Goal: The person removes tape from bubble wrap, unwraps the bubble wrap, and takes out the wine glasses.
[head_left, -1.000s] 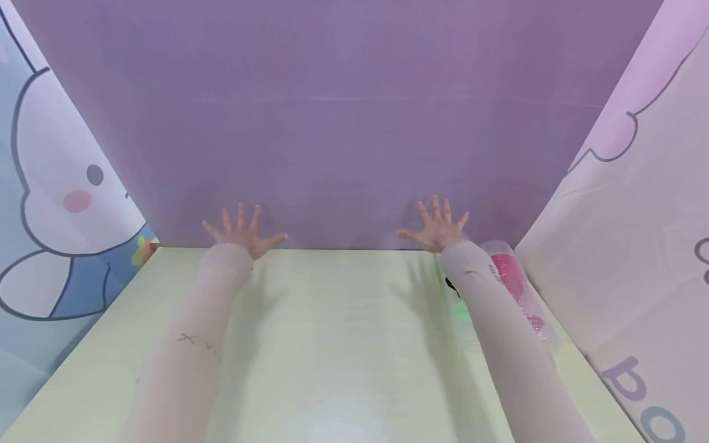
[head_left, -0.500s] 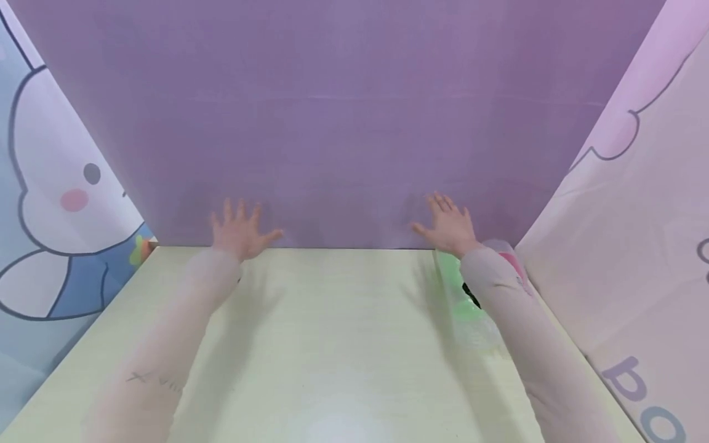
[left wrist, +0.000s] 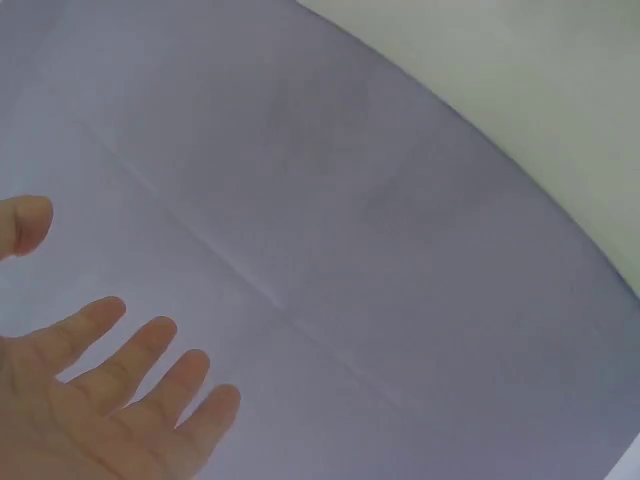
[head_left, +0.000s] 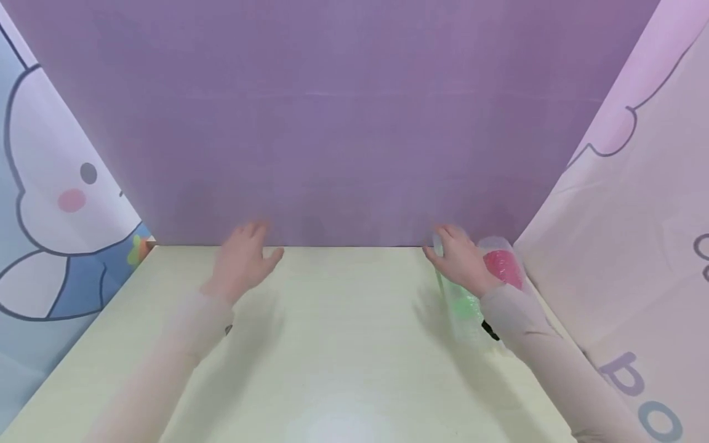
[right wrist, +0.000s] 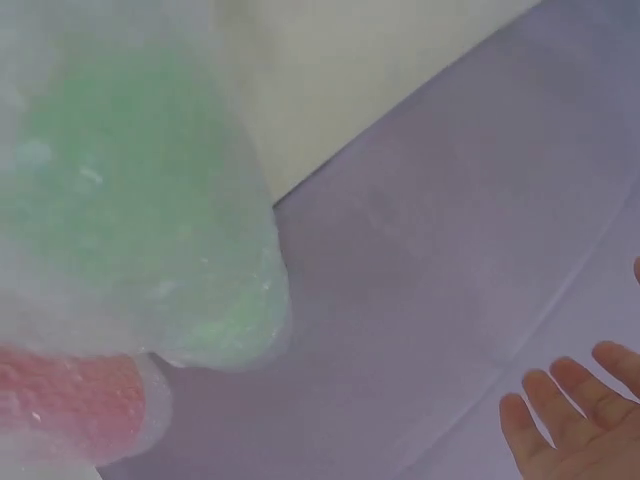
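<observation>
My left hand [head_left: 240, 261] hovers over the far left part of the pale table [head_left: 343, 320], near the purple back panel [head_left: 343, 123]. Its fingers are loosely extended and hold nothing, as the left wrist view also shows. On the other side, my right hand [head_left: 460, 258] hangs over two wrapped bundles, its fingers relaxed and nothing in them. One is a green bundle [right wrist: 140, 190] in clear bubble wrap. Beside it lies a pink-red bundle [head_left: 504, 267], wrapped the same way. The right hand and sleeve partly cover both in the head view.
A purple panel rises at the table's far edge. Printed cloth with a cartoon character [head_left: 72, 166] hangs along the left side, and a pale printed cloth [head_left: 637, 246] along the right. The wrapped bundles lie close to the right cloth.
Both hands have drawn back and lowered from the purple panel, their spread fingers relaxing. The right hand has also shifted rightward over the bundles, which stay in place.
</observation>
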Demonstrator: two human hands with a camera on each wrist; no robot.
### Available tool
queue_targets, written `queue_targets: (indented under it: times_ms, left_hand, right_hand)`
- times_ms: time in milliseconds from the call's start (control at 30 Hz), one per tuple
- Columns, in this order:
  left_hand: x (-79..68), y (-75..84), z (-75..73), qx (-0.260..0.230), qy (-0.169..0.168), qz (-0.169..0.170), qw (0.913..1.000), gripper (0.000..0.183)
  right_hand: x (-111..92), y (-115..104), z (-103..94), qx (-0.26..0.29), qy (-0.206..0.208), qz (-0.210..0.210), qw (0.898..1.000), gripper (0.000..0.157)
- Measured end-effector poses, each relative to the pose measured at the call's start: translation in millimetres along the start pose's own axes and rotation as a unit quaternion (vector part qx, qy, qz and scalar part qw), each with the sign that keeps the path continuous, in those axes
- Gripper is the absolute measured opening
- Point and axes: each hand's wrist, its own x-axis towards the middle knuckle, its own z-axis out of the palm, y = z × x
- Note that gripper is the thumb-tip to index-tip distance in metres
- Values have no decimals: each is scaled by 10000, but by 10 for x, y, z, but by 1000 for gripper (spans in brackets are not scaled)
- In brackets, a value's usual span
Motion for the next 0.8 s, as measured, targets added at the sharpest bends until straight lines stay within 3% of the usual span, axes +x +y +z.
queue_targets:
  times_ms: [400,533,667,800]
  left_hand:
    - [-512,13,368,-439,-55,167,9989,46]
    - [-627,36,429,-810,-371,-45,9960,45]
    - [-736,65,470,-1405,-721,-284,9870,43]
    - [-841,90,514,-1593,-924,-401,9821,42]
  right_hand:
    - [-482,46,308,62,168,-647,9977,42]
    - [-614,80,428,194,260,-716,9969,39]
    - [-750,110,537,130,245,-726,9970,37]
    - [-875,104,605,58,239,-755,9968,35]
